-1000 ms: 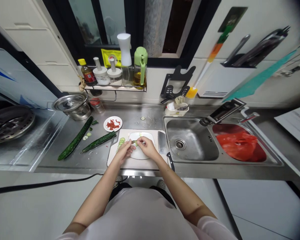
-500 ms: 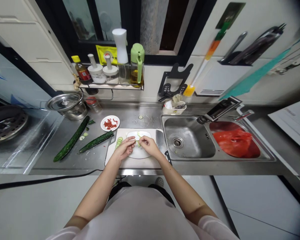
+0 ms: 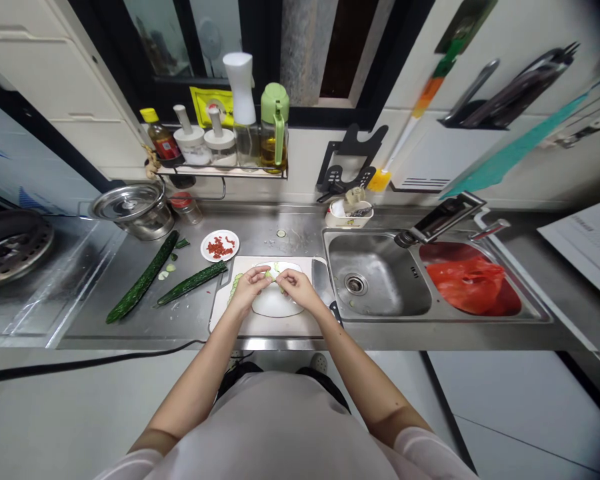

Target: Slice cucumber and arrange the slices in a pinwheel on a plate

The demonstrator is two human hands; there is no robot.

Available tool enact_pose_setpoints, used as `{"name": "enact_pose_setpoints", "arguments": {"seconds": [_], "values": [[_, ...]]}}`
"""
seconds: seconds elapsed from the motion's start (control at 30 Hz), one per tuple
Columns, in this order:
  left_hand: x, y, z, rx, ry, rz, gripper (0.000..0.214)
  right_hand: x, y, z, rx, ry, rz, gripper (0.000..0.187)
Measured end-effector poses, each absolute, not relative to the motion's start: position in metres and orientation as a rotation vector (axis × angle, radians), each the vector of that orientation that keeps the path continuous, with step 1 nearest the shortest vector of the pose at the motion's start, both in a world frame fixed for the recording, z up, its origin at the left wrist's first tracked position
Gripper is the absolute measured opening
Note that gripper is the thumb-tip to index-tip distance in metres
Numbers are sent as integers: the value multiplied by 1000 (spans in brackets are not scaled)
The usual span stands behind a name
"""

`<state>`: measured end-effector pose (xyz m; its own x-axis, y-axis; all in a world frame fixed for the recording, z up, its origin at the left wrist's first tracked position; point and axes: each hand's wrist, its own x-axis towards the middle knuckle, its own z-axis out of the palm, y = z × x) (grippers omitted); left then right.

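Over a white plate point(image 3: 275, 308) on the cutting board point(image 3: 245, 327), my two hands meet close together. My left hand point(image 3: 251, 285) pinches a small pale-green cucumber slice point(image 3: 269, 274) between thumb and fingers. My right hand point(image 3: 296, 288) is closed in a pinch at the same slice's right side; its fingertips partly cover the piece. A few light-green pieces lie near the plate's far rim. More cucumber slices point(image 3: 235, 283) overlap on the board just left of my left hand. A knife point(image 3: 322, 279) lies flat along the board's right edge, its black handle toward me.
Left of the board are a cut cucumber point(image 3: 193, 283), a whole cucumber point(image 3: 143, 280) and a lidded steel pot point(image 3: 135, 212). A small plate of red pieces point(image 3: 221, 247) sits behind the board. To the right is a double sink point(image 3: 380, 273) with a red bag point(image 3: 467, 285).
My left hand has turned and risen slightly, its fingers curling from stretched out to a pinch around the slice. My right hand stays close beside it.
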<state>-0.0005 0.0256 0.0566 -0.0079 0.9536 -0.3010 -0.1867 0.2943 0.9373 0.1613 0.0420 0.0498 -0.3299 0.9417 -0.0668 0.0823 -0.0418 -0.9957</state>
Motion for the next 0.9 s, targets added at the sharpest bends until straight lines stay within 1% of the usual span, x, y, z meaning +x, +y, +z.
{"name": "enact_pose_setpoints", "arguments": {"seconds": [0.27,0.37,0.5,0.67,0.9], "values": [[1,30,41,933,1240,1189,39,166,51,37,-1285,-1541,1460,22],[2,34,25,982,1282,1199,33,171,59,23,-1395,-1641,1308,23],[6,41,4,1031,1400,1168,26,175,69,9,-1513,-1787,1055,19],[11,52,-9,1176,1629,1016,19,175,80,9,-1659,-1967,912,15],[11,69,-7,1356,1899,726,15,169,96,12,-1810,-2111,819,17]]}}
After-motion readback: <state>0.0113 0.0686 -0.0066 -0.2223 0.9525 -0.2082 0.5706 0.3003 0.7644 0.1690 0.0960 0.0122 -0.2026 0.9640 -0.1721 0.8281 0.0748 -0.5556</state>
